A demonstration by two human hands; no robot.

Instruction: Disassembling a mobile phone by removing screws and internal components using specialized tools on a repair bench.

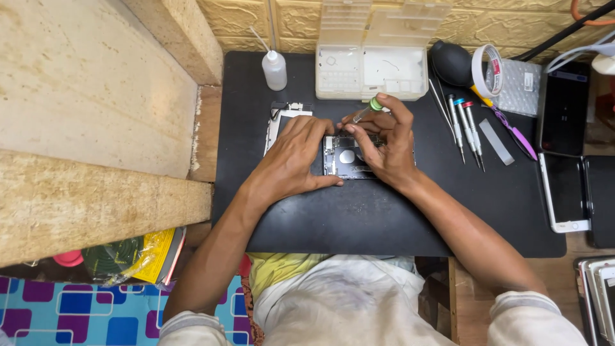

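Observation:
An opened phone (346,160) lies on a black work mat (384,218), its insides showing. My left hand (291,160) lies flat over the phone's left side and pins it down. My right hand (384,144) holds a small screwdriver with a green cap (369,109), its tip pointed down into the upper part of the phone. A detached screen panel (282,118) sticks out from under my left hand.
Behind the phone stand a clear plastic parts box (371,70) and a small squeeze bottle (275,69). To the right lie several screwdrivers (464,128), a black air blower (451,63), a tape roll (487,69) and other phones (564,192). A stone ledge (96,128) borders the left.

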